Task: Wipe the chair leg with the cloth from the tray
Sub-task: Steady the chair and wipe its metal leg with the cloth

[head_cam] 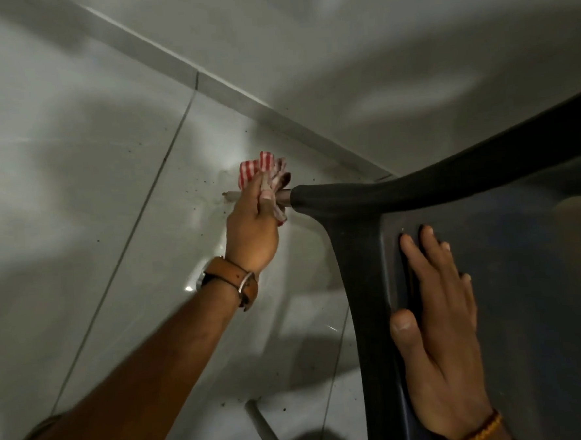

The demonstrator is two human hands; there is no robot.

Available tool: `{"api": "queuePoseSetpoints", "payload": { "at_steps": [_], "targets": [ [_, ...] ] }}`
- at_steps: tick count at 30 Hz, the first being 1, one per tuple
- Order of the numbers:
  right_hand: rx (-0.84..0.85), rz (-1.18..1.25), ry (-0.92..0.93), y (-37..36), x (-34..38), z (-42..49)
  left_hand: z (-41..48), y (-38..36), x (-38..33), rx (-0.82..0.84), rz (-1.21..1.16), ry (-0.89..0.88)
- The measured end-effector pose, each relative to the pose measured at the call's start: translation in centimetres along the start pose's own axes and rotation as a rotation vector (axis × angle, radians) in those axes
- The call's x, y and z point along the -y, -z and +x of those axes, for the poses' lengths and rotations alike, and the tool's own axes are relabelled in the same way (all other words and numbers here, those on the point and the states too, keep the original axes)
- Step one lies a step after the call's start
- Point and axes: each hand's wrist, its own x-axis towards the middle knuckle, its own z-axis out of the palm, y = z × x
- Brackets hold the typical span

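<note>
A dark plastic chair [490,275] fills the right side, seen from above. Its thin metal leg [231,195] runs from the seat corner down to the floor at centre. My left hand [252,229], with a brown watch strap on the wrist, is closed around that leg with a red-and-white striped cloth [262,169] bunched between palm and metal. Most of the leg is hidden under hand and cloth; only its foot and the top stub show. My right hand [438,329] lies flat on the chair seat near its left edge, fingers spread. No tray is in view.
Glossy pale floor tiles [94,197] with dark specks lie under the chair. A white wall with a skirting strip [276,115] runs diagonally behind the leg. A second metal leg [264,429] shows at the bottom centre.
</note>
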Motion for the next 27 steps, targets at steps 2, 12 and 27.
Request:
{"api": "queuePoseSetpoints", "payload": {
  "at_steps": [2, 12, 27],
  "targets": [
    [0.001, -0.012, 0.007, -0.1, -0.3, 0.1, -1.3, 0.2, -1.3, 0.005, -0.030, -0.022],
    [-0.018, -0.029, 0.021, -0.3, -0.8, 0.1, -3.0, 1.1, -2.7, 0.027, -0.003, -0.143],
    [-0.016, -0.011, -0.011, -0.3, -1.0, 0.1, -3.8, 8.1, -4.6, 0.023, 0.124, -0.149]
  ]
}}
